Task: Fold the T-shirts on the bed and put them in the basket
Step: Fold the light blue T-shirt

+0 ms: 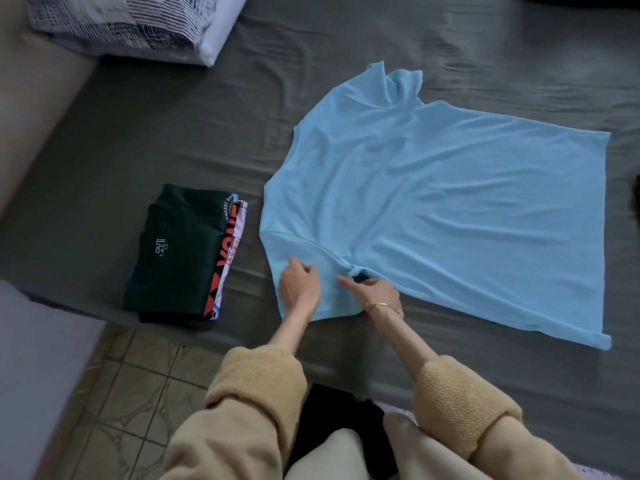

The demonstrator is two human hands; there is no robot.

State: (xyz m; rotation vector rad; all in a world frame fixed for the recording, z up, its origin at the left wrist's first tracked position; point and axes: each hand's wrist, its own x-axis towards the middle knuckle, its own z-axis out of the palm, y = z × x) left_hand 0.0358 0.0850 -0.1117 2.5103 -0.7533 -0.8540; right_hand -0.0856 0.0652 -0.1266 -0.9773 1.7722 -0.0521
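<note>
A light blue T-shirt point(433, 202) lies spread flat on the grey bed sheet point(173, 133), its collar side toward the left and its hem toward the right. My left hand point(298, 285) pinches the cloth of the near sleeve. My right hand point(375, 294) pinches the fabric at the underarm, where a small dark patch shows. To the left sits a stack of folded T-shirts point(180, 254), dark green on top, with an orange, white and black one under it. No basket is in view.
A striped black-and-white pillow point(131, 26) lies at the back left. A beige headboard or wall point(41, 109) borders the bed on the left. Tiled floor point(138, 393) shows at the near left. Dark clothing point(332, 410) lies by my knees.
</note>
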